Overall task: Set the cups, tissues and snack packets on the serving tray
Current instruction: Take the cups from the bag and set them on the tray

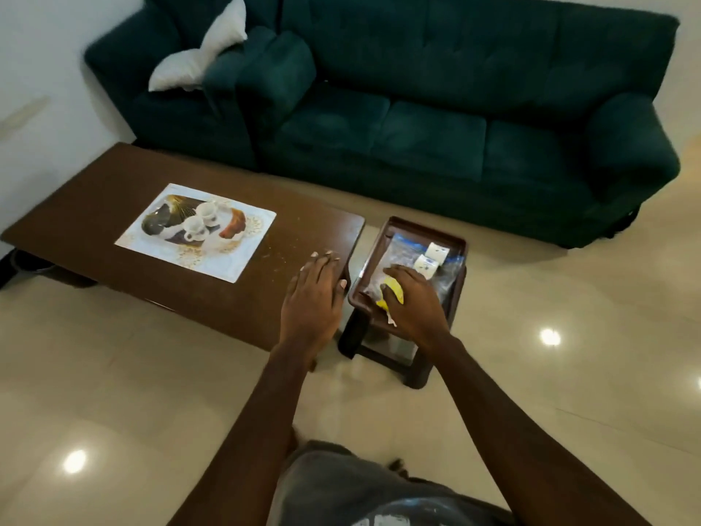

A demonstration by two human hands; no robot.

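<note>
A brown serving tray rests on a small dark stool to the right of the coffee table. In it lie clear plastic snack packets and two small white tissue packs. My right hand is over the tray's near end, closed on a yellow packet. My left hand lies flat, fingers apart, on the table's right end and holds nothing. Two white cups stand on a printed placemat further left on the table.
The long brown coffee table has crumbs near its right end. A dark green sofa with a white cushion runs behind it. Glossy tiled floor surrounds the stool. My knee shows at the bottom.
</note>
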